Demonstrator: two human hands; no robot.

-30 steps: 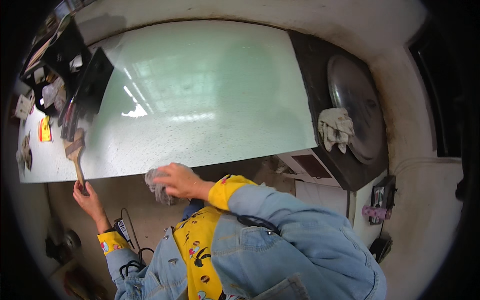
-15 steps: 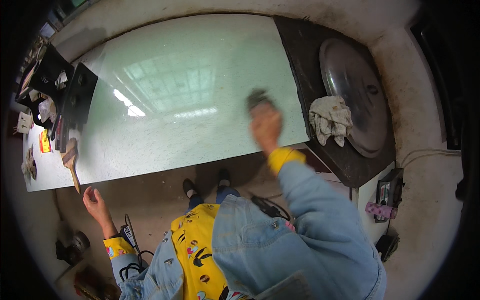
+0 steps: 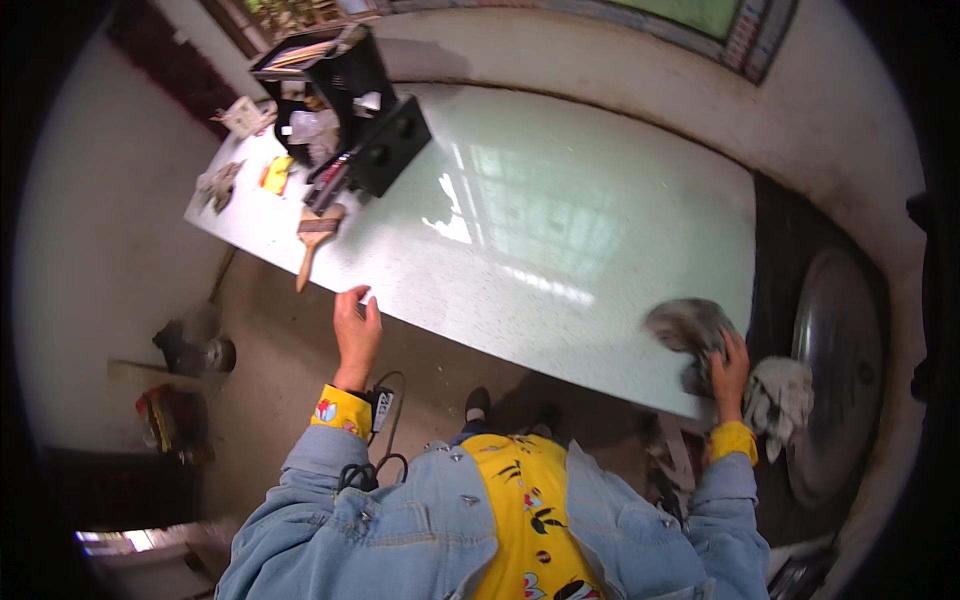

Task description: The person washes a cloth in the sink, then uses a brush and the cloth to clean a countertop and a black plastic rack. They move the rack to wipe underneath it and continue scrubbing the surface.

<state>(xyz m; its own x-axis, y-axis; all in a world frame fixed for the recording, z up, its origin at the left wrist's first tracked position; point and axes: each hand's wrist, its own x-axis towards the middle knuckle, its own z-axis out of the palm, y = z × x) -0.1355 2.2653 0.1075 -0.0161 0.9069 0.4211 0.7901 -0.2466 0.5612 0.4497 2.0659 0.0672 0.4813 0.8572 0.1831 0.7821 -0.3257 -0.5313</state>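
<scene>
Hands (image 3: 730,370) apart, grey rag (image 3: 685,322) in right, brush (image 3: 318,229) near left (image 3: 356,338).

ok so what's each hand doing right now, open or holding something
Left hand: open, fingers loosely bent, holding nothing, nearest the wooden brush.
Right hand: closed on a grey cloth, over the glossy tabletop.

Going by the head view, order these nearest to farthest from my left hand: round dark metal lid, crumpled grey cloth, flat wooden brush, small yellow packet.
1. Flat wooden brush, just ahead and left of your left hand.
2. Small yellow packet, farther back, to the left.
3. Crumpled grey cloth, in your right hand.
4. Round dark metal lid, far right.
</scene>
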